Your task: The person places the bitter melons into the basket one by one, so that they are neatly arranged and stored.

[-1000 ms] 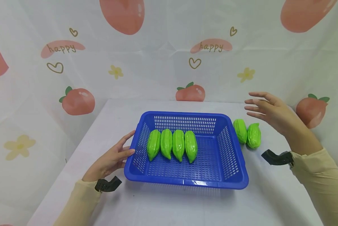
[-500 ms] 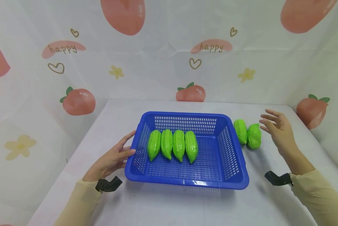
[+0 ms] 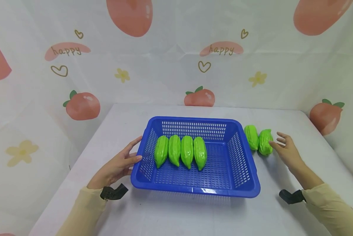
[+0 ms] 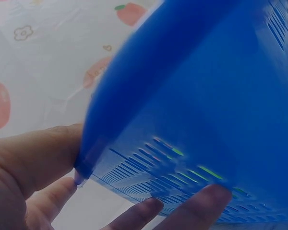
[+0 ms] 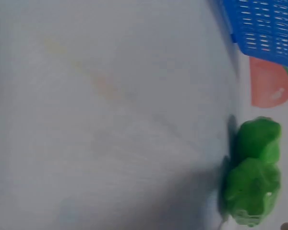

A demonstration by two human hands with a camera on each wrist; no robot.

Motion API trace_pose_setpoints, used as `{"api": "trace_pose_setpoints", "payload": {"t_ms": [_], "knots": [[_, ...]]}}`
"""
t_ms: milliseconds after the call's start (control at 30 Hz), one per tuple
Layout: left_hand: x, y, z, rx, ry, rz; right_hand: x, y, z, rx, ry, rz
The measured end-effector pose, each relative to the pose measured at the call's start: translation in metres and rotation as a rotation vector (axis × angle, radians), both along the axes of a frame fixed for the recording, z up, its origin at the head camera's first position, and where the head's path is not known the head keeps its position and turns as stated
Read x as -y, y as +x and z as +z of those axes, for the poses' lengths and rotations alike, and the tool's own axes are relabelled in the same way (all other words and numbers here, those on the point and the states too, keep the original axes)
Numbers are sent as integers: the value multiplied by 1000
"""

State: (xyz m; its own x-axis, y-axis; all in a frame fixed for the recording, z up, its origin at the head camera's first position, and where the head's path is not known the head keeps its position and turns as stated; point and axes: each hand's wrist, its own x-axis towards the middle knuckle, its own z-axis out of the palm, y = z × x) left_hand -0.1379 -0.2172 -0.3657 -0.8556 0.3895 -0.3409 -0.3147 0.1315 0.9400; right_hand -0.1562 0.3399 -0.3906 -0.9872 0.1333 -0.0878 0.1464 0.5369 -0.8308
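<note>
Here the outer fruit, bright green, lies beside the inner fruit, off the right side of the blue basket, with room beyond toward the right edge of the table. The right hand, fingers loose, holds nothing; its thumb is at the outer fruit, contact unclear. The left hand grips the basket's left rim, near four fruits inside. Only the left wrist view shows fingertips against the outer wall.
</note>
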Motion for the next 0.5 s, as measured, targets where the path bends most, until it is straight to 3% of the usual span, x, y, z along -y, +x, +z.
{"api": "trace_pose_setpoints", "payload": {"t_ms": [167,500], "knots": [[0,0,0,6,6,4,-1,-2,-9,110,19,53],[1,-1,-1,-1,8,-1,2,-7,-11,151,43,63]]}}
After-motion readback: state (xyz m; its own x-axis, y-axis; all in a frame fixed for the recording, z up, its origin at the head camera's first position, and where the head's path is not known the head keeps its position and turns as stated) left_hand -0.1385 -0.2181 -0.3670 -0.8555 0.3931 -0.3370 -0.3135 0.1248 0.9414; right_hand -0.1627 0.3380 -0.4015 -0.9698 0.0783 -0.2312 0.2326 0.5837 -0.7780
